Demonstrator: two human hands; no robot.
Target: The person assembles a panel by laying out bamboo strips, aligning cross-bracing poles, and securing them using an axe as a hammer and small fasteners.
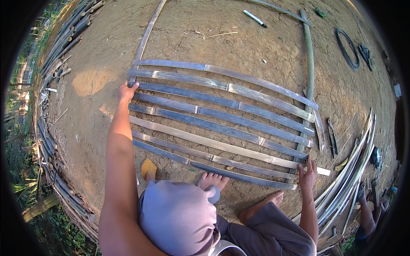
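Several split bamboo slats (200, 110) lie side by side across the ground in front of me, some dark grey, some pale. Their left ends rest at a bamboo strip (147, 36), and their right ends lie over a greenish bamboo pole (308, 51). My left hand (127, 91) is closed round the left end of a dark slat third from the far side, thumb on top. At the near right, my right hand (308, 177) grips a pale slat (273, 160) close to its end. Its fingertips touch the end of the neighbouring dark slat (284, 149).
A marker (255, 19) lies beyond the slats. Coiled black wire (347, 49), dark pliers (365, 56) and another hand tool (332, 136) are on the right. A bundle of thin bamboo strips (348, 183) lies near right. Bamboo poles (70, 32) line the left. My bare foot (213, 181) touches the nearest slat.
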